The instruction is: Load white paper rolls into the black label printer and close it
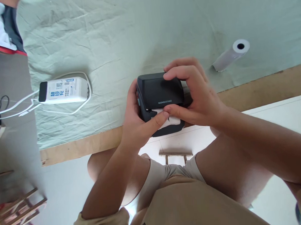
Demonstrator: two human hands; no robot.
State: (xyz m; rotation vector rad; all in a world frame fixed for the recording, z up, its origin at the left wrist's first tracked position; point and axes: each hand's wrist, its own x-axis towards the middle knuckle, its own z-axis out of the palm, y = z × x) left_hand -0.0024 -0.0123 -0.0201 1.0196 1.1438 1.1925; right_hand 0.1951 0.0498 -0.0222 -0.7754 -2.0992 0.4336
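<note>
A black label printer [161, 89] marked NIIMBOT is held between both hands near the table's front edge. My left hand [138, 123] wraps its left side, the thumb pressing on white paper [172, 120] that shows at the printer's front opening. My right hand [194, 93] grips the lid from the right, fingertips on its top and thumb at the gap by the paper. Part of the paper is covered by both thumbs. The lid appears slightly raised at the front, with a dark gap beneath it.
A white power bank [66, 90] with blue print and white cables lies to the left on the green tablecloth [115, 36]. A white paper roll [228, 56] rests at the right. Wooden stools [21, 212] stand on the floor at lower left. Part of another person shows at upper left.
</note>
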